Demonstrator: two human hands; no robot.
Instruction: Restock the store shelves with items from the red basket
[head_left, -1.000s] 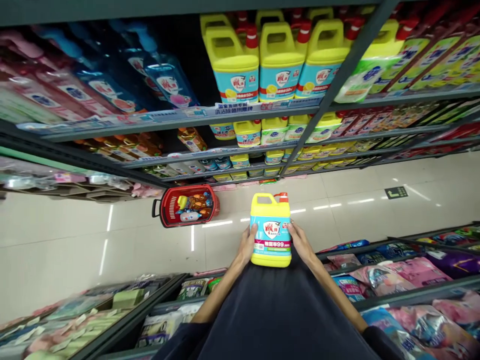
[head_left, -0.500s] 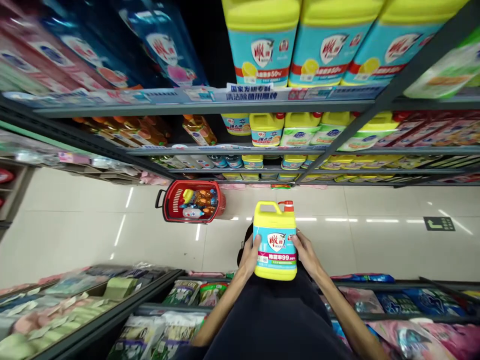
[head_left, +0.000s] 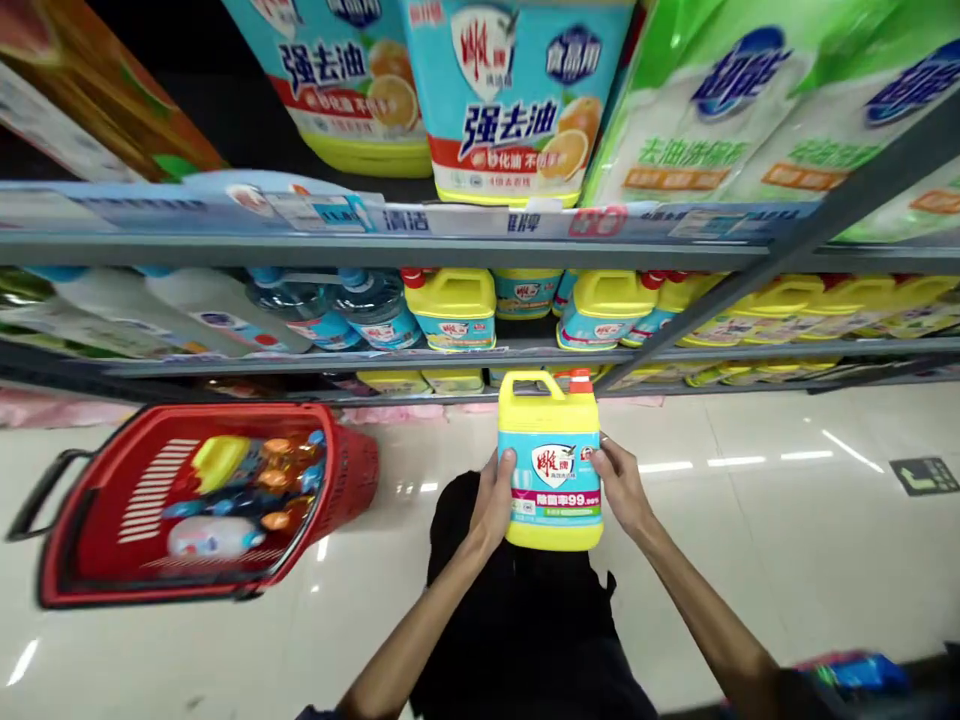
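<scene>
Between my two hands is an upright yellow jug of dish soap (head_left: 556, 470) with a blue label and a red cap, its front turned towards me. My left hand (head_left: 495, 500) grips its left side, thumb on the label's edge. On the opposite side, my right hand (head_left: 621, 490) is closed on the jug, the thumb showing in front; the other fingers are partly hidden behind it. Just beyond the jug's top runs a low shelf (head_left: 360, 362), where similar yellow jugs (head_left: 454, 308) stand, with a gap between some of them.
On the floor to the left stands a red shopping basket (head_left: 352, 480) holding several bottles and a yellow jug. A higher shelf edge (head_left: 465, 250) carries larger-looking jugs and green-white bottles (head_left: 720, 110). A dark post (head_left: 795, 210) slants across the right side. Glossy floor (head_left: 750, 540) extends right.
My view has come down and closer to the lower shelves, so the basket and shelves look larger. The jug has stayed in both hands and is now in front of the bottom shelf.
</scene>
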